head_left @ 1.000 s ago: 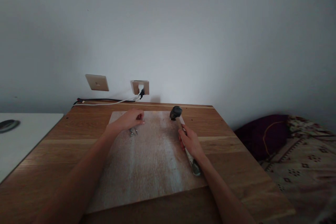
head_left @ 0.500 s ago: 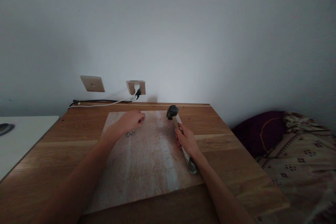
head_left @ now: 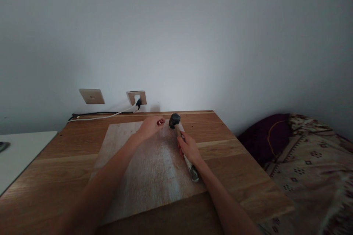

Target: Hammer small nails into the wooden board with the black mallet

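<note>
My right hand [head_left: 189,148] is wrapped round the wooden handle of a hammer [head_left: 182,139]; its dark head [head_left: 174,120] rests on the far part of a pale wooden board [head_left: 146,176] lying on the table. My left hand [head_left: 151,125] is at the board's far edge, just left of the hammer head, fingers pinched together on something too small to name. The nails seen earlier under it are hidden by my forearm.
The board lies on a brown wooden table [head_left: 234,161] against a white wall. A light switch plate [head_left: 92,96] and a socket [head_left: 136,97] with a white cable are on the wall behind. A white surface [head_left: 22,154] is at left, a patterned bed with a dark cushion [head_left: 264,136] at right.
My left hand has moved right along the board's far edge toward the hammer head. The view has turned right. My right hand keeps its grip on the hammer.
</note>
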Motion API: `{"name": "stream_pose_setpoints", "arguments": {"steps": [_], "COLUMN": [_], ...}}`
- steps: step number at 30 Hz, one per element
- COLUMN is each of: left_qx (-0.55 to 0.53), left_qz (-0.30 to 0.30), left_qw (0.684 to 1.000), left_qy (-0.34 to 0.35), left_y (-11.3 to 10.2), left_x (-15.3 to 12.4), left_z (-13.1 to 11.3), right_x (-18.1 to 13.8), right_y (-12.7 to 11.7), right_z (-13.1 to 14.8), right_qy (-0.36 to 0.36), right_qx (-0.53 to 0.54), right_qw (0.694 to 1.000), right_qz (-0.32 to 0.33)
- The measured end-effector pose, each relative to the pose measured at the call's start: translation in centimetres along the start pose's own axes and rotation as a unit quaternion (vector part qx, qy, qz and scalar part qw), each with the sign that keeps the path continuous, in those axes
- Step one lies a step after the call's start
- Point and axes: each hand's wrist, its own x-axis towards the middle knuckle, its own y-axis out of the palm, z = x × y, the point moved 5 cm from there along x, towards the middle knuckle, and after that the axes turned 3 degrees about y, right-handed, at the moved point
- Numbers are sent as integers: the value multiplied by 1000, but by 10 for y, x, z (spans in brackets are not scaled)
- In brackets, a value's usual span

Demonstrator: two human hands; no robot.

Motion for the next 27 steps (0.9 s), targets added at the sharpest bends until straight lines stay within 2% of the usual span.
{"name": "stream_pose_setpoints", "arguments": {"steps": [4, 7, 12, 20, 27], "left_qx": [-12, -32, -55, -18, -49], "left_qz": [-32, -55, -51, -56, -59], "left_qw": [998, 995, 996, 997, 996], "left_qy": [-48, -70, -54, -41, -49], "left_y": [20, 24, 24, 27, 29], "left_x": [-6, -13, -15, -18, -17], "left_z": [10, 18, 17, 15, 17], "right_x": [0, 1, 2, -1, -13], "right_y": [-2, -2, 0, -1, 12], "right_z": [1, -2, -7, 1, 18], "right_qy": [-2, 2, 9, -3, 0], "right_qx": [1, 5, 18, 71, 174], "right_qw": [1000, 1000, 1000, 997, 982], "right_qz": [-2, -2, -4, 0, 78]}}
